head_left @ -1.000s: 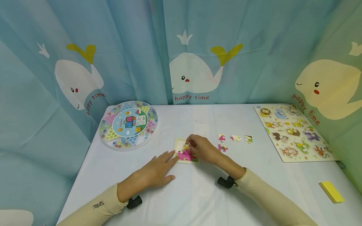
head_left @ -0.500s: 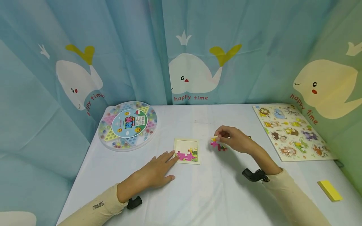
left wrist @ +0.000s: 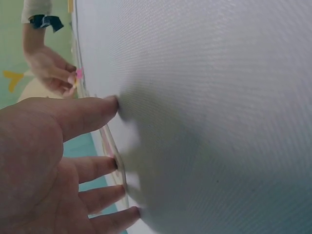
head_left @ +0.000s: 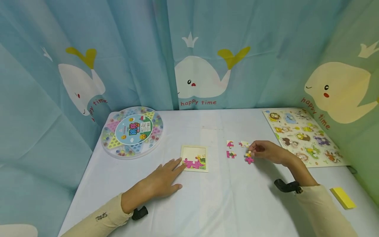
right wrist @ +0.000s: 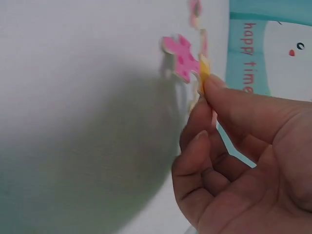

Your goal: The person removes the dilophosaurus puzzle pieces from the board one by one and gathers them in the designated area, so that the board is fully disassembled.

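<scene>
Pinches a pink-and-yellow puzzle piece [head_left: 249, 160] between thumb and forefinger of the right hand [head_left: 267, 152], with the other fingers bent in toward the palm. Grips it by the yellow end, with the dotted pink part pointing away from the fingertips. Holds it low by the white table [head_left: 213, 200], near the loose pieces; impossible to tell about contact with the cloth.

Rests the left hand [head_left: 163, 179] with fingers straight and spread, grasping nothing. Touches the left edge of a small square puzzle tray [head_left: 188, 152] with index and middle fingertips, with the thumb stretched apart from it. Inside the tray, pink pieces [head_left: 192, 164] along the bottom, plus some yellow and green at the right side.

Between tray and right hand, a pink-and-white piece [head_left: 230, 143], a pink-and-green piece [head_left: 231, 154] just below it, and a white-and-yellow piece [head_left: 243, 144] just beside the right fingertips.

At the far left of the table, a round board game [head_left: 133, 130] with coloured marbles around a label. At the right, partly hidden by the right hand, an animal puzzle board [head_left: 318, 161]. Nearer, beside the right sleeve [head_left: 327, 210], a yellow block [head_left: 342, 198]. Behind everything, a blue curtain [head_left: 133, 42] with white whales [head_left: 201, 77].
</scene>
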Demonstrator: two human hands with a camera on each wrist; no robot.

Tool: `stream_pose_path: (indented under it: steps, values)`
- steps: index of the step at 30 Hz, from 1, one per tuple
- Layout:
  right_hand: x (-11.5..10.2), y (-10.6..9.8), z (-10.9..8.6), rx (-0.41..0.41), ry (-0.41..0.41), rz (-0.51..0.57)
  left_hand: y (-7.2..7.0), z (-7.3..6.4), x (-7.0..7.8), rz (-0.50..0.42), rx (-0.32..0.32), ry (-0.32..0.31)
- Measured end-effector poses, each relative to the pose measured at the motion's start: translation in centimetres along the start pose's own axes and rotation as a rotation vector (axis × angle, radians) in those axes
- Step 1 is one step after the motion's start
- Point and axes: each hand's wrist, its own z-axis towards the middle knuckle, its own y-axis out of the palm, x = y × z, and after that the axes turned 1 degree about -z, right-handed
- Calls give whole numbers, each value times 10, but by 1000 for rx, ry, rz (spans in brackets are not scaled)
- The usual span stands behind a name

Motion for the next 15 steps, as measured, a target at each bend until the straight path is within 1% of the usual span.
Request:
stream_pose_path:
  steps: [4,8,10,15]
  values:
    - [3,6,5,56,-26,-50,0,0,-1,-4,2,3]
    - [1,11,9,127,-34,-165,-1,0,-1,-3,6,7]
    - [0,14,11,144,-29,-210,-1,0,-2,-4,7,9]
    - [-3,20,12,177,-17,-275,0,0,-2,-1,5,11]
